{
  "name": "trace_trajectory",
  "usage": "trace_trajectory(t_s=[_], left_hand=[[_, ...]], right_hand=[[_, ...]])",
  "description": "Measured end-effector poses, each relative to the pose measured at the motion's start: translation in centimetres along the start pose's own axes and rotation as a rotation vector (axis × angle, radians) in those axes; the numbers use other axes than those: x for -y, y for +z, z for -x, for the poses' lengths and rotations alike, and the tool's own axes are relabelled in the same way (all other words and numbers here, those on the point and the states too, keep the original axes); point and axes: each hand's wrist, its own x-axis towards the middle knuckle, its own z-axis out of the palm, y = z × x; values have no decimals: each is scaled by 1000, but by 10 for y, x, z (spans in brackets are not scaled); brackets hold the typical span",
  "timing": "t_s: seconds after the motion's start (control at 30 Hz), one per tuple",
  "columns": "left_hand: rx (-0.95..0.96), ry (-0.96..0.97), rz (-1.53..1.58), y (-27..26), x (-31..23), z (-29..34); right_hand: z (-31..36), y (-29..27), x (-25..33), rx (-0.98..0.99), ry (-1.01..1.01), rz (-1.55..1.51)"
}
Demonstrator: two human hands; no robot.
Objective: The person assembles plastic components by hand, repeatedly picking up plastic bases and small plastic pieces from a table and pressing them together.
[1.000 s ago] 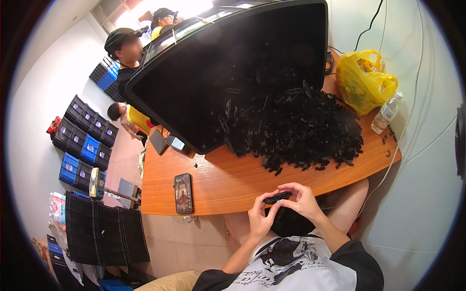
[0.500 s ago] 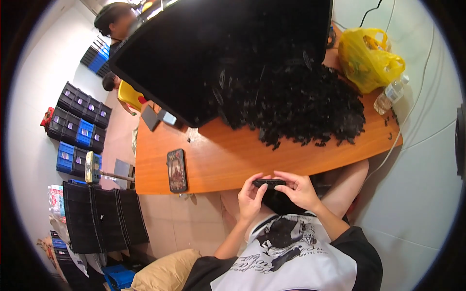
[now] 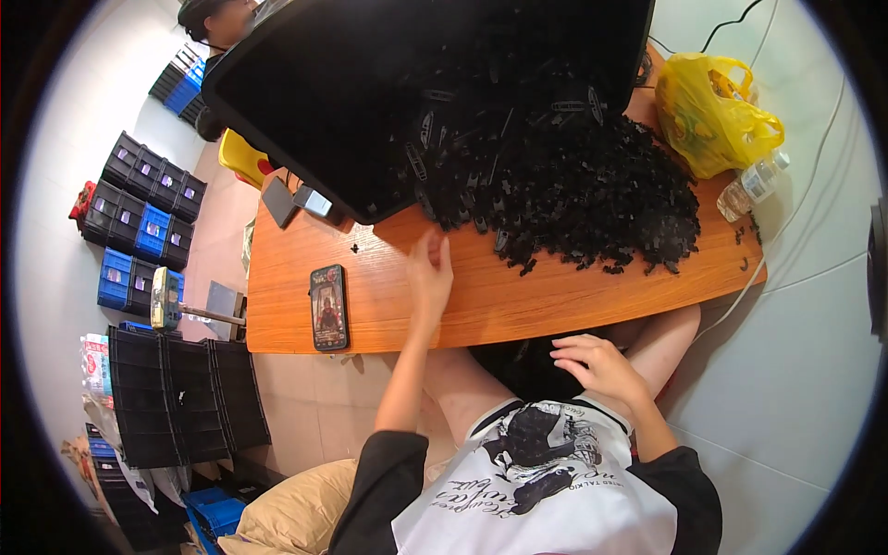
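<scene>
My left hand point(image 3: 430, 279) is over the wooden table point(image 3: 388, 319), close to the near corner of a large black tray point(image 3: 314, 120). Its fingers are drawn together; anything between them is too small or hidden to make out. Just beyond and to the right, a heap of small black plastic pieces point(image 3: 592, 208) spills from the tray onto the table. Over my lap my right hand point(image 3: 599, 367) is open, fingers stretched to the left, with nothing visible in it. Beneath it lies something black point(image 3: 518, 365) whose kind I cannot tell.
A phone point(image 3: 328, 308) lies left of my left hand, with a small box point(image 3: 313, 201) beyond it. At the right stand a yellow plastic bag point(image 3: 712, 116) and a clear bottle point(image 3: 751, 188). Black and blue crates point(image 3: 139, 227) line the left wall. A person point(image 3: 222, 23) is beyond the tray.
Both hands were together over my lap around a small black plastic piece. My left hand has moved forward and left over the table; the right has let go, and the piece is out of sight.
</scene>
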Motion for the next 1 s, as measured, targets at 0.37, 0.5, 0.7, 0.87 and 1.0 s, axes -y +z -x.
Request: trace_trajectory(t_s=[0.37, 0.5, 0.7, 0.87, 1.0], left_hand=[[-98, 272, -210, 25, 28, -5], [-92, 346, -268, 11, 28, 15], [41, -97, -57, 1, 20, 48], [116, -467, 829, -7, -8, 68], [275, -580, 1215, -8, -31, 75]], right_hand=[[-69, -5, -18, -312, 78, -101], [-97, 23, -28, -463, 67, 8], [-110, 41, -27, -552, 199, 212], [-105, 47, -38, -590, 123, 207], [-98, 39, -25, -597, 55, -215]])
